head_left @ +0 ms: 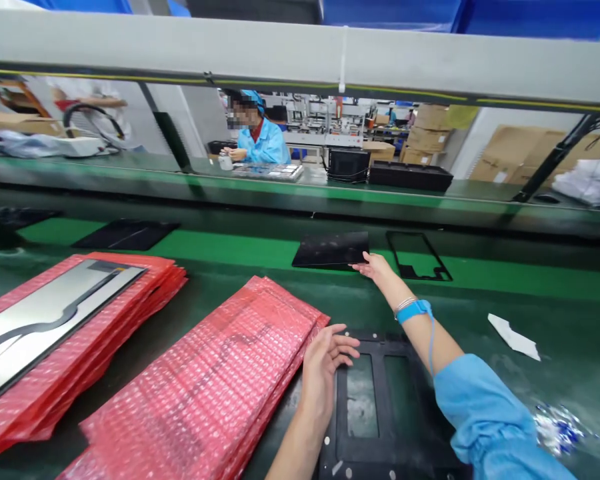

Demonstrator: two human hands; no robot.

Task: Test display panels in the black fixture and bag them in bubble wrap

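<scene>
Right hand point(374, 268) reaches to the near right corner of a flat black panel point(329, 248) on the green strip; its fingertips overlap the corner, and whether they grip it cannot be determined. Left hand point(326, 357) is empty, thumb and fingers apart, over the upper left edge of a black fixture point(381, 407), beside stacked red bubble-wrap packs point(215, 380). The right sleeve point(495, 417) hides part of the fixture, whose lower end is cut off. At far left, a silver-backed panel point(55, 303) on a second red stack point(125, 337) is also cut off. A thin black frame point(409, 272) lies right of the black panel. A white scrap point(514, 337) and indistinct blue-and-white bits point(560, 428) occupy the right side. Beyond the bench, a co-worker point(267, 143) sits.
</scene>
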